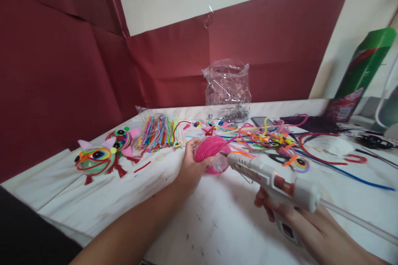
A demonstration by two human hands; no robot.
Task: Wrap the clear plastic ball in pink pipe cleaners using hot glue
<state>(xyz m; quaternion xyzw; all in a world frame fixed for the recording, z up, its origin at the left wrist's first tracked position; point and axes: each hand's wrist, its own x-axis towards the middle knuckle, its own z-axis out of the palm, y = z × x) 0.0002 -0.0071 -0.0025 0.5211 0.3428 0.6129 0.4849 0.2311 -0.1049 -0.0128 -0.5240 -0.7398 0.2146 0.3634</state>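
Note:
My left hand (193,165) grips a round form wound with pink pipe cleaner (212,149), holding it just above the white table. Part of the form is bare and looks clear, on the side toward the glue gun. In my right hand (289,213) is a white hot glue gun (264,174), its fingers wrapped round the handle. A glue stick (351,217) runs out of the gun's back end. The nozzle points left and sits at the pink form's right side; whether it touches cannot be made out.
Two decorated owl-like balls (95,160) stand at the left. Behind lie a bundle of coloured pipe cleaners (160,132) and a clear plastic bag (228,87). Loose pipe cleaners, scissors (278,158) and a blue pipe cleaner (351,176) spread rightward. A green box (360,74) stands at the back right.

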